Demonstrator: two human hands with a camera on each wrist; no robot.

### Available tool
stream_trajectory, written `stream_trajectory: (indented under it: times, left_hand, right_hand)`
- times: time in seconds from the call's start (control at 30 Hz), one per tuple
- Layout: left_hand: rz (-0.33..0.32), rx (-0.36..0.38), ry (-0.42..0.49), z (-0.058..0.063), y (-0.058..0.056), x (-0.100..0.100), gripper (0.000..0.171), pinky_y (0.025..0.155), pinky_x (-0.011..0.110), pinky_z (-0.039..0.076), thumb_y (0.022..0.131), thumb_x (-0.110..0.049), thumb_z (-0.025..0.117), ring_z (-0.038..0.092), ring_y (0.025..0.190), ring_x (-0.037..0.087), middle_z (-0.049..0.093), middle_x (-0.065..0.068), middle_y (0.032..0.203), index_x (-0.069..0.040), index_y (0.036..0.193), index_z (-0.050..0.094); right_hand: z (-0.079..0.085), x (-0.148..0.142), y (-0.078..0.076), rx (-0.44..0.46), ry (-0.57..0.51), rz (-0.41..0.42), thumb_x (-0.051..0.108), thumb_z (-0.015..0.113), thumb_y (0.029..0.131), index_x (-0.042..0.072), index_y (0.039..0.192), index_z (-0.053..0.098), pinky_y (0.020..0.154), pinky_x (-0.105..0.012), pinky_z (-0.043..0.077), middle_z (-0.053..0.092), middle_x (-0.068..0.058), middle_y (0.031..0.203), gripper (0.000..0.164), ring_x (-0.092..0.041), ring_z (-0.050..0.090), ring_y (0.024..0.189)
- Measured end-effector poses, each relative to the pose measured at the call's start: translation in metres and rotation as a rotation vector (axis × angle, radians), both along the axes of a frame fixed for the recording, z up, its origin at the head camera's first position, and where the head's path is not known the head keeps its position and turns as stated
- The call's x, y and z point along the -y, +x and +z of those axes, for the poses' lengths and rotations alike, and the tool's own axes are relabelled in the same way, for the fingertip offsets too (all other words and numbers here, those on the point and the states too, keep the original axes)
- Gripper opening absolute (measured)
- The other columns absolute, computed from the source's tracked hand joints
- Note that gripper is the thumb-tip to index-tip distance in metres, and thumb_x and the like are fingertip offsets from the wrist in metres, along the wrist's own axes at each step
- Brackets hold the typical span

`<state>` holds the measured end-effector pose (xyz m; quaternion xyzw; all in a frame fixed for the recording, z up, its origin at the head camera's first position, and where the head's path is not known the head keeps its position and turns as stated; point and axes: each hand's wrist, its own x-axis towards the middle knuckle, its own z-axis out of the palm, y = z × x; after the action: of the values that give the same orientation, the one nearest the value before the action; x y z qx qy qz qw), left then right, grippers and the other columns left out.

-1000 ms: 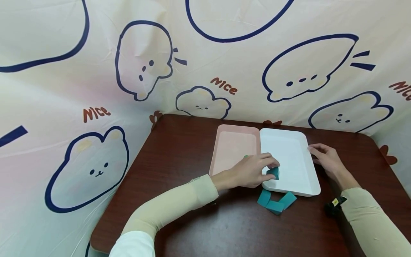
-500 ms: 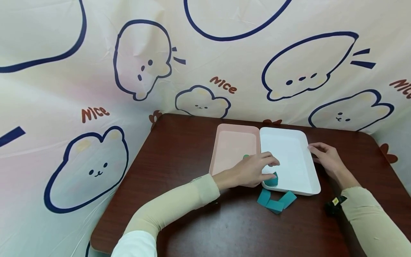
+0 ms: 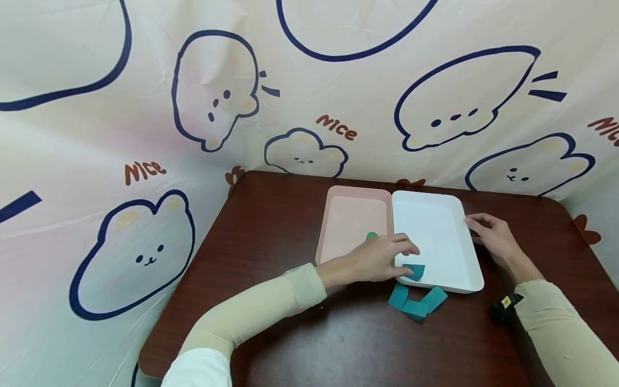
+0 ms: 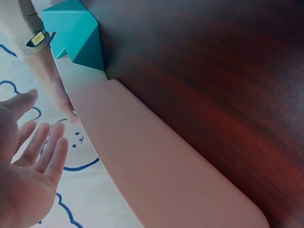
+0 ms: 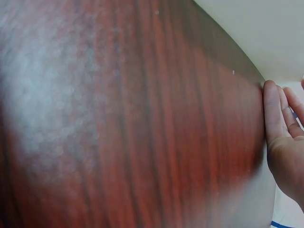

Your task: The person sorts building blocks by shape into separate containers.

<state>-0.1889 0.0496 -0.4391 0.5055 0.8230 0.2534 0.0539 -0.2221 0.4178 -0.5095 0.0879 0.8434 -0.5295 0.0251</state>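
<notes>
My left hand [image 3: 382,257] hovers over the near left corner of the white tray [image 3: 437,215]. Just below its thumb, a teal block [image 3: 417,273] lies inside that tray. The left wrist view shows the left hand [image 4: 33,171] with fingers spread and nothing between them. At the tray's right side, my right hand [image 3: 493,239] touches the rim with its fingertips. From the right wrist, that hand's [image 5: 285,137] fingers look fairly straight against the tray wall. Several more teal blocks [image 3: 415,308] form an angular cluster before the white tray.
A pink tray [image 3: 333,215] adjoins the white one on the left. A green piece [image 3: 371,235] in it is partly hidden by the left hand. Both trays rest on a dark wooden table [image 3: 338,344]. Behind hangs a printed curtain [image 3: 377,97]. A dark strapped device [image 3: 503,309] is on the right wrist.
The left hand has let go of the teal block it held over the white tray. The block has come down and tipped over in the tray. My right hand has stayed at the rim.
</notes>
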Motion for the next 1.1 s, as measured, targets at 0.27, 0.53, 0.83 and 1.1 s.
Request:
stream_trajectory:
  times: [0.27, 0.53, 0.83, 1.1]
  left_hand:
    - [-0.022, 0.001, -0.017, -0.003, 0.005, 0.007, 0.044, 0.090, 0.006, 0.047, 0.098, -0.029, 0.079, 0.067, 0.110, 0.007, 0.066, -0.002, 0.131, -0.011, 0.137, 0.068]
    - [-0.044, 0.000, -0.030, -0.007, 0.012, 0.015, 0.044, 0.090, 0.005, 0.046, 0.098, -0.030, 0.080, 0.064, 0.100, 0.004, 0.067, 0.001, 0.129, -0.010, 0.136, 0.069]
    - [-0.053, 0.045, -0.006, -0.010, 0.021, 0.023, 0.045, 0.087, 0.004, 0.045, 0.098, -0.029, 0.080, 0.061, 0.098, 0.008, 0.065, 0.002, 0.127, -0.009, 0.136, 0.068]
    - [-0.044, 0.060, -0.003, -0.009, 0.028, 0.028, 0.045, 0.090, 0.003, 0.044, 0.097, -0.028, 0.081, 0.060, 0.101, 0.010, 0.064, 0.001, 0.128, -0.009, 0.136, 0.068]
  right_hand:
    - [0.000, -0.002, -0.001, 0.011, 0.004, 0.006, 0.051, 0.055, 0.108, -0.003, 0.146, 0.051, 0.078, -0.015, 0.058, 0.048, -0.016, 0.143, 0.066, 0.002, 0.059, 0.097]
    - [0.001, 0.000, 0.000, 0.002, -0.020, -0.003, 0.049, 0.057, 0.108, -0.002, 0.143, 0.053, 0.078, -0.015, 0.058, 0.051, -0.012, 0.137, 0.062, 0.004, 0.062, 0.092]
    - [0.001, 0.001, 0.000, -0.002, -0.016, -0.005, 0.049, 0.058, 0.108, -0.001, 0.140, 0.054, 0.078, -0.015, 0.058, 0.052, -0.009, 0.134, 0.059, 0.004, 0.062, 0.092]
    - [-0.001, 0.000, 0.000, -0.002, -0.011, -0.006, 0.050, 0.057, 0.108, -0.002, 0.142, 0.053, 0.077, -0.015, 0.058, 0.051, -0.010, 0.137, 0.062, 0.002, 0.061, 0.094]
